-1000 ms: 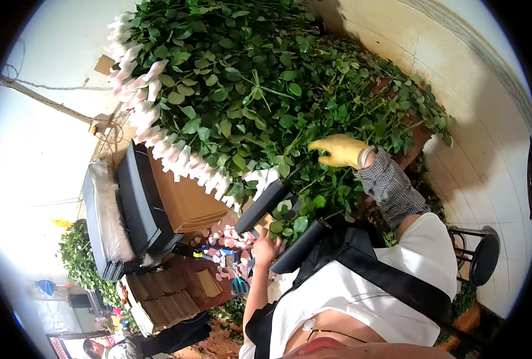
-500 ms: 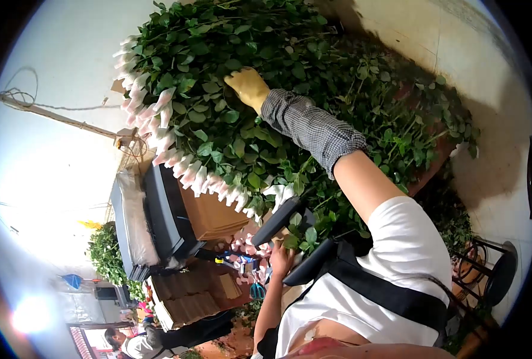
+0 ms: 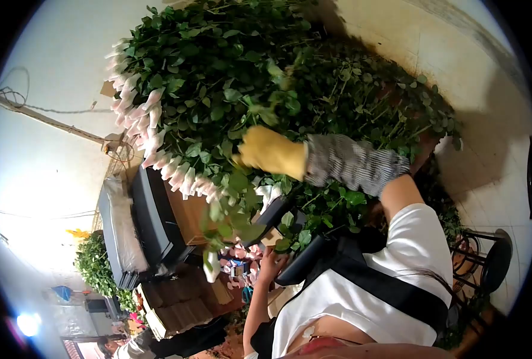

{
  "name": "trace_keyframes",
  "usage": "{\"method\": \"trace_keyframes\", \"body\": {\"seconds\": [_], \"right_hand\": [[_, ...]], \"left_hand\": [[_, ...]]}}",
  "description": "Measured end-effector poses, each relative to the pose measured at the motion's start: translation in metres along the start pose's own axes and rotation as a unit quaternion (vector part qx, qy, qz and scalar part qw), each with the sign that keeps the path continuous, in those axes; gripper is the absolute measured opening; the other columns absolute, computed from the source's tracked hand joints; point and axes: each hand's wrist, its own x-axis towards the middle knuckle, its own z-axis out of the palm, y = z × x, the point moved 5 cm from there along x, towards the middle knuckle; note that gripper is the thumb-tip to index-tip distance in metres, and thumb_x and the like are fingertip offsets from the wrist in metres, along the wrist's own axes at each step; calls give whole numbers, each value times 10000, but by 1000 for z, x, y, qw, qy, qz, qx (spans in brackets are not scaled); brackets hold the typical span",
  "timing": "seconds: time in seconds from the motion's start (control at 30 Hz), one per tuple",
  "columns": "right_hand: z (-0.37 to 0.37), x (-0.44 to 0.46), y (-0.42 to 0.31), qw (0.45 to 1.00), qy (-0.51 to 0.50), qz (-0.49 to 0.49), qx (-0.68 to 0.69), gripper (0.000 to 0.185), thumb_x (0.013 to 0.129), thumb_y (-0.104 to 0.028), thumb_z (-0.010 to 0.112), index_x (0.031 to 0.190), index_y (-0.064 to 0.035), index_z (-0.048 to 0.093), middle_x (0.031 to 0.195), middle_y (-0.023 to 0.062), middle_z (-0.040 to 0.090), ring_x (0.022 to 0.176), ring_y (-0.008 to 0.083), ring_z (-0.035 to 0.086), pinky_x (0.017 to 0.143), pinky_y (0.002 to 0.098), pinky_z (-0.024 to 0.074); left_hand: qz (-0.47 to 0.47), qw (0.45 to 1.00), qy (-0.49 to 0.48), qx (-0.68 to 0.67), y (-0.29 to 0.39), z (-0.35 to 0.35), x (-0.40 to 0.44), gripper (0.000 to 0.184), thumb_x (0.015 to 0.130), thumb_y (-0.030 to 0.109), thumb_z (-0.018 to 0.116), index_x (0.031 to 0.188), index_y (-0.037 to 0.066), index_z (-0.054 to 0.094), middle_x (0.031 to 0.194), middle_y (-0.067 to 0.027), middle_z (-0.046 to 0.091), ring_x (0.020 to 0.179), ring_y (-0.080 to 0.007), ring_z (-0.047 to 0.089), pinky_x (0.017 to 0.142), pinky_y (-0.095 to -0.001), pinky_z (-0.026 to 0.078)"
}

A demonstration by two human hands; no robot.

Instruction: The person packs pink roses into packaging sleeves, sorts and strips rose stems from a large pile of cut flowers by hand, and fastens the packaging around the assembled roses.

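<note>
My right hand (image 3: 272, 151), in a yellow glove below a checked sleeve, is closed around the stem of a rose with a white net sleeve on its bud (image 3: 212, 267). The rose is blurred by motion, its leaves hanging across the view. Beneath and beyond the glove lies a large heap of leafy rose stems (image 3: 212, 72), with net-sleeved buds (image 3: 185, 180) lined along one edge. My bare left hand (image 3: 270, 264) has its fingers curled beside a small tan piece (image 3: 272, 237); what they hold is partly hidden.
A stack of dark sheets (image 3: 152, 209) stands past the heap's bud end, near brown cardboard (image 3: 185, 209). Pink-white net sleeves (image 3: 251, 254) lie around the left hand. Dark padded bars (image 3: 302, 260) sit before my chest. A black stool (image 3: 493, 263) and another person (image 3: 134, 344) are farther off.
My right hand has drawn back from the heap toward my body, bringing out a rose. Its bud end has swung near my left hand, which has shifted slightly.
</note>
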Motion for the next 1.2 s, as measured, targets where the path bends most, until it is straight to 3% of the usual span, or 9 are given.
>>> {"method": "trace_keyframes", "body": {"seconds": [0.17, 0.37, 0.5, 0.63, 0.77, 0.83, 0.87, 0.97, 1.2], "right_hand": [[28, -101, -50, 958, -285, 11, 29, 154, 871, -163, 592, 894, -159, 744, 825, 60, 725, 779, 255, 708, 670, 406, 544], [145, -251, -54, 932, -352, 80, 42, 177, 886, -179, 592, 951, -150, 754, 845, 81, 723, 837, 296, 708, 711, 443, 547], [110, -231, -75, 825, -531, 187, 50, 237, 856, -174, 616, 1039, -144, 764, 976, 100, 746, 939, 299, 714, 844, 443, 551], [171, -295, -45, 817, -438, 174, 332, 421, 859, -262, 668, 1256, -124, 682, 1226, 113, 693, 1163, 336, 632, 946, 443, 515], [115, -196, 9, 568, -629, 156, 507, 824, 909, -481, 690, 1529, -50, 360, 1504, 190, 472, 1372, 328, 468, 1140, 409, 393], [79, -104, 48, 799, -355, 124, 469, 713, 935, -369, 675, 1521, -83, 388, 1545, 166, 420, 1349, 303, 493, 1105, 422, 444], [43, -53, 58, 778, -277, 230, 515, 620, 971, -253, 632, 1522, -106, 389, 1589, 147, 355, 1394, 306, 446, 1132, 414, 427], [22, 69, 119, 921, 185, 53, 338, 438, 937, -144, 624, 1367, -86, 559, 1261, 132, 665, 1121, 294, 656, 981, 402, 544], [112, 109, 154, 958, 202, 200, -37, 280, 803, -99, 664, 1082, -88, 676, 1005, 77, 683, 972, 283, 655, 868, 442, 523]], "left_hand": [[-38, 996, 82, -8, -19, 15, -8, 315, 861, 133, 700, 1144, 4, 654, 1121, -211, 604, 1017, -414, 597, 881, -439, 499], [-28, 998, 64, -4, 5, 4, -3, 401, 797, 126, 713, 1158, -31, 633, 1109, -198, 624, 1009, -407, 601, 892, -454, 497], [91, 965, 42, 241, 34, -13, 1, 439, 737, 161, 768, 1152, 65, 664, 1291, -117, 546, 1209, -335, 504, 1014, -486, 437], [85, 961, 97, 245, 43, -14, 6, 449, 704, 157, 780, 1138, 100, 679, 1335, -127, 495, 1253, -381, 439, 1044, -527, 402], [15, 976, 144, 165, 10, -6, 0, 421, 651, 129, 766, 1063, 86, 690, 1345, -201, 474, 1224, -470, 428, 1055, -551, 384], [23, 969, 145, 200, 16, -8, -2, 392, 647, 102, 745, 1034, 87, 682, 1303, -194, 495, 1216, -466, 439, 1040, -558, 386], [36, 976, 125, 176, 23, -15, 1, 367, 649, 105, 741, 1009, 85, 675, 1255, -186, 526, 1220, -465, 444, 1034, -573, 379], [26, 987, 107, 116, 0, -3, 1, 371, 660, 57, 750, 1020, 83, 662, 1234, -173, 553, 1152, -420, 527, 955, -498, 475], [-112, 978, 159, -72, -23, 10, -19, 558, 725, -11, 722, 1234, 33, 497, 1142, -168, 635, 1019, -300, 653, 811, -371, 558]]}}
